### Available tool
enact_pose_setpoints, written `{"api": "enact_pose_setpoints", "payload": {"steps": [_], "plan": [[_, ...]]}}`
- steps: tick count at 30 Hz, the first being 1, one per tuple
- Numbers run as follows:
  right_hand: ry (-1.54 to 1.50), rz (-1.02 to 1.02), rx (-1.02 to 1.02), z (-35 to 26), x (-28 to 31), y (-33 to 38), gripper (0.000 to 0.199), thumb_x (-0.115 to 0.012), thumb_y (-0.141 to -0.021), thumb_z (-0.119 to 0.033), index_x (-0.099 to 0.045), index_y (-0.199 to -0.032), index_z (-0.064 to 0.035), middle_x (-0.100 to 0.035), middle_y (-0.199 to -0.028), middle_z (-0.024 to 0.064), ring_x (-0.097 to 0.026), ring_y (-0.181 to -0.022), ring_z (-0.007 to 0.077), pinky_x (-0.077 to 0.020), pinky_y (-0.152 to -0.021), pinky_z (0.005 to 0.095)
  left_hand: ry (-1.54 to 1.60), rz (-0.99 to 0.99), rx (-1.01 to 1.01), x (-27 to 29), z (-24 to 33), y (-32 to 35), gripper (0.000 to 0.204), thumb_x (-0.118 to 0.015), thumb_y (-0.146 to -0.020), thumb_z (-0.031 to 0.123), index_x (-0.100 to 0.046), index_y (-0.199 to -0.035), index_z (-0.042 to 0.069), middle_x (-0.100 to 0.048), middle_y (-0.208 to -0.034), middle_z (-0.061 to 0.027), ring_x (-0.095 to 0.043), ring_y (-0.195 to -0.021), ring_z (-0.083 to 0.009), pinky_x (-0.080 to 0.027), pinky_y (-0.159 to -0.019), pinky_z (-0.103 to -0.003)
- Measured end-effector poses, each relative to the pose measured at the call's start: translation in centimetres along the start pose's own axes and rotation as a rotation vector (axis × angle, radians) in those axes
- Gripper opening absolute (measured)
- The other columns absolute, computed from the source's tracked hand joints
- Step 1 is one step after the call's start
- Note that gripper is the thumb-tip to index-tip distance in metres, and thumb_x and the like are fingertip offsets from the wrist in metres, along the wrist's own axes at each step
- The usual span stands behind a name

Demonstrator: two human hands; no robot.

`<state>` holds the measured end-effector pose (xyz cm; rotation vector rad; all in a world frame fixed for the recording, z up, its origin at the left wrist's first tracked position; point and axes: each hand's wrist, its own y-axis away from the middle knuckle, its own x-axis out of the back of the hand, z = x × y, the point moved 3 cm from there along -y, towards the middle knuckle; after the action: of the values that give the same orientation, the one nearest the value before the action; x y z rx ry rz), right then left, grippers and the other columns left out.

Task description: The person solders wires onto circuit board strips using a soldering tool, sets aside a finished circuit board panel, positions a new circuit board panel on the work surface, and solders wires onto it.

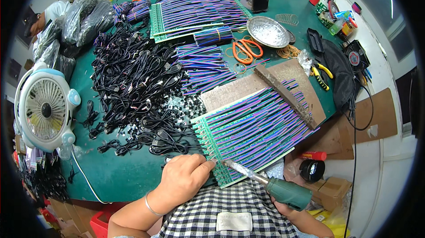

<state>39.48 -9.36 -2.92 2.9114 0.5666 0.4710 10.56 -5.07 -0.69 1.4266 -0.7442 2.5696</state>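
Observation:
A green circuit board panel point(217, 171) lies tilted at the table's near edge, with rows of blue, purple and black wires point(256, 127) running off to the right. At its lower left edge my left hand point(186, 178) is closed in a pinch; whatever the fingertips hold is hidden. My right hand point(283, 209) grips a soldering iron point(287, 193) by its green body, partly hidden beneath it. The iron's tip reaches the panel close to my left fingertips. Across the wires lies a wooden bar point(285, 98), with a brown board point(230, 91) underneath.
Tangled black cables point(137, 78) heap on the green table point(110, 176) at left, beside a white fan point(46, 109). Further back are another wired panel point(199, 14), orange scissors point(245, 52) and a metal dish point(268, 32). Yellow-handled pliers point(322, 76) lie at right.

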Motion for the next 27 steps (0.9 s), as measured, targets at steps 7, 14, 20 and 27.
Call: {"api": "enact_pose_setpoints", "payload": {"steps": [7, 14, 20, 27], "plan": [[0.259, 0.067, 0.274, -1.6, -0.4, -0.7, 0.026, -0.068, -0.071, -0.012, -0.066, -0.094, -0.0004, -0.066, -0.088, 0.0106, -0.065, -0.076, 0.0222, -0.0511, -0.069, 0.0307, 0.000, -0.026, -0.001, -0.1, -0.2, -0.1, 0.024, -0.069, -0.064, 0.005, -0.065, -0.087, 0.010, -0.057, -0.074, -0.0015, -0.057, -0.062, -0.0186, -0.045, -0.052, -0.031], [0.642, -0.014, 0.302, -1.6, -0.4, -0.3, 0.032, -0.073, -0.069, -0.005, -0.065, -0.099, -0.0046, -0.063, -0.093, 0.0099, -0.063, -0.079, 0.0259, -0.0493, -0.068, 0.0325, 0.002, -0.039, -0.002, 0.0, -0.1, -0.1, 0.025, -0.069, -0.064, 0.005, -0.065, -0.087, 0.010, -0.057, -0.075, -0.0018, -0.056, -0.062, -0.0194, -0.045, -0.052, -0.031], [0.267, 0.048, 0.195, -1.1, -0.5, -0.6, 0.032, -0.073, -0.069, -0.007, -0.065, -0.099, -0.0043, -0.063, -0.090, 0.0100, -0.063, -0.078, 0.0256, -0.0493, -0.065, 0.0337, -0.014, -0.064, -0.012, 0.0, -0.3, -0.1, 0.021, -0.066, -0.070, 0.009, -0.064, -0.090, 0.010, -0.056, -0.076, -0.0013, -0.057, -0.064, -0.0172, -0.046, -0.056, -0.030], [0.411, 0.005, 0.203, -2.7, -0.2, -1.0, 0.028, -0.067, -0.074, -0.014, -0.065, -0.098, 0.0006, -0.066, -0.091, 0.0116, -0.066, -0.081, 0.0227, -0.0520, -0.074, 0.0313, 0.010, -0.071, 0.010, 0.0, -0.3, -0.2, 0.019, -0.066, -0.070, 0.008, -0.065, -0.089, 0.009, -0.057, -0.077, -0.0016, -0.058, -0.064, -0.0179, -0.047, -0.056, -0.031]]}}
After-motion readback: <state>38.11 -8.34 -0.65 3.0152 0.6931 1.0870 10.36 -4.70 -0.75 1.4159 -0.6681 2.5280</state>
